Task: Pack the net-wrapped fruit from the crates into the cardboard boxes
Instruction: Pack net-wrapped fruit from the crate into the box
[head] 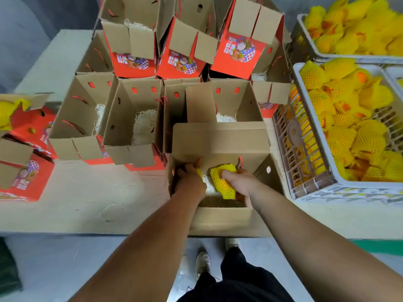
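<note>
Pale table (87, 192) fills the frame, crowded with open cardboard boxes (133, 118) lined with straw. At lower centre, the nearest box (220, 216) takes both hands: the left hand (189, 179) curls its fingers round one yellow-netted fruit, mostly hidden; the right hand (239, 184) grips another net-wrapped fruit (224, 182) inside. At right, white crates (305, 136) brim with yellow-netted fruit.

Both hands inside open cardboard box (220, 219) — right hand (238, 184) gripping net-wrapped fruit (223, 180)
</note>
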The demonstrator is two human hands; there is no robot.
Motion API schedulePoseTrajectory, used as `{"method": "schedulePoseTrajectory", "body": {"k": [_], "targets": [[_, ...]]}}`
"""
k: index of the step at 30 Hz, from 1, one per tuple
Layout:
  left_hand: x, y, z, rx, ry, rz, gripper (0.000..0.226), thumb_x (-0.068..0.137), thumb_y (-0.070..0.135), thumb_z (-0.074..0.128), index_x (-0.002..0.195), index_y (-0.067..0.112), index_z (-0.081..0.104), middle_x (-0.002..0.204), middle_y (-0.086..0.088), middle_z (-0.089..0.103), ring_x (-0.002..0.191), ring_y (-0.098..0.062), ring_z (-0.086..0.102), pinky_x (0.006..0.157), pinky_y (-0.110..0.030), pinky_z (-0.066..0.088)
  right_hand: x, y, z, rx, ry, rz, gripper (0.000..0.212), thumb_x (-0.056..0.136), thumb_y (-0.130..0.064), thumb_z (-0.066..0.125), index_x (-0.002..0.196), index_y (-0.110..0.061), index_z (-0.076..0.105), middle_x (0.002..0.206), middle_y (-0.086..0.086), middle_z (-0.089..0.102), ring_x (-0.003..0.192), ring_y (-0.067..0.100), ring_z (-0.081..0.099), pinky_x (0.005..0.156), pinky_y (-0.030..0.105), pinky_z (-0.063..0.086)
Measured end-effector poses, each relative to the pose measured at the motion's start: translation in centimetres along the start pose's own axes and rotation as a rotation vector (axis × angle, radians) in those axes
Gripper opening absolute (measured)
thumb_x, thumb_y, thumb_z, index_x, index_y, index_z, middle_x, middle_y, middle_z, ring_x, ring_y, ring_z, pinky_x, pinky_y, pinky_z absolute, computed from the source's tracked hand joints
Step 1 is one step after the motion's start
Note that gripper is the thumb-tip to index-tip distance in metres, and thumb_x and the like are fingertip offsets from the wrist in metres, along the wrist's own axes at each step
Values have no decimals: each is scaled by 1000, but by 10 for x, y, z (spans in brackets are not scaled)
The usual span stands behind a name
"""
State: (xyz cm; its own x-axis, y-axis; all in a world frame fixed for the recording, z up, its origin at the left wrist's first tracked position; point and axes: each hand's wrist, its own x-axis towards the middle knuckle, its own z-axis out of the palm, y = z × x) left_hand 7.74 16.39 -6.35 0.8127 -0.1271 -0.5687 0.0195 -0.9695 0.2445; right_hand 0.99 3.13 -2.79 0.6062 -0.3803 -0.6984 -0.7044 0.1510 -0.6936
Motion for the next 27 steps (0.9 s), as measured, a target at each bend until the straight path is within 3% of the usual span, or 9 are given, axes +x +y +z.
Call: {"method": "schedulePoseTrajectory", "body": {"k": [3, 5, 7, 10, 12, 15, 18, 25, 27], "targets": [[-5, 5, 2, 224, 6, 65, 80, 98, 39, 64, 150, 5, 15, 140, -20, 15, 142, -35, 31, 104, -52, 50, 8, 5, -6, -4, -12, 96, 22, 92, -24, 68, 109, -12, 60, 98, 8, 68, 90, 26, 69, 81, 38, 61], [-15, 4, -3, 327, -19, 166, 92, 96, 55, 61, 157, 10, 9, 144, -18, 20, 135, -39, 42, 97, -51, 50, 9, 4, -9, 5, -33, 129, 32, 93, -26, 68, 119, -8, 60, 95, 9, 68, 78, 22, 68, 57, 25, 58], [-22, 4, -8, 456, 58, 405, 74, 97, 54, 59, 153, 14, 33, 142, -15, 38, 120, -37, 55, 87, -45, 50, 12, 6, -12, -7, -23, 123, 35, 94, -25, 68, 123, -8, 59, 95, 8, 67, 77, 19, 67, 54, 24, 55], [-24, 11, -8, 455, -335, 668, 35, 108, 34, 47, 128, 13, 66, 132, -13, 62, 116, -31, 60, 94, -36, 48, 16, 12, -11, -37, -3, 150, 39, 95, -25, 69, 128, -10, 54, 110, 9, 65, 95, 25, 66, 75, 34, 58], [-21, 13, -7, 487, -570, 581, 39, 110, 27, 38, 142, 14, 56, 147, -14, 54, 130, -32, 52, 109, -37, 41, 17, 12, -10, -32, -6, 155, 34, 96, -26, 68, 124, -14, 53, 106, 8, 64, 90, 23, 65, 72, 31, 55], [-14, 8, -7, 501, -514, 404, 48, 110, 25, 35, 155, 10, 38, 163, -18, 31, 145, -38, 37, 119, -47, 33, 25, 9, -10, -75, 38, 98, 40, 95, -27, 70, 129, -12, 54, 107, 7, 64, 95, 24, 64, 80, 31, 54], [-13, -2, -17, 495, -503, 447, 51, 110, 39, 36, 151, 9, 45, 157, -17, 42, 138, -35, 45, 115, -46, 37, 35, 7, -5, -167, 74, 76, 60, 92, -34, 73, 142, -10, 51, 131, 10, 59, 112, 25, 55, 87, 32, 41], [-19, -6, -28, 410, -435, 363, 51, 110, 40, 38, 141, 2, 54, 145, -20, 53, 129, -33, 53, 106, -36, 42, 58, 9, 31, -506, 18, 3, 46, 94, -24, 69, 135, -8, 57, 100, 7, 59, 74, 25, 56, 54, 26, 41], [-21, -4, -25, 403, -429, 347, 53, 109, 39, 39, 146, 2, 47, 153, -23, 42, 133, -36, 50, 108, -38, 41, 60, 8, 36, -616, -28, -5, 46, 97, -20, 64, 140, -8, 52, 112, 7, 62, 84, 28, 62, 65, 28, 49]]}}
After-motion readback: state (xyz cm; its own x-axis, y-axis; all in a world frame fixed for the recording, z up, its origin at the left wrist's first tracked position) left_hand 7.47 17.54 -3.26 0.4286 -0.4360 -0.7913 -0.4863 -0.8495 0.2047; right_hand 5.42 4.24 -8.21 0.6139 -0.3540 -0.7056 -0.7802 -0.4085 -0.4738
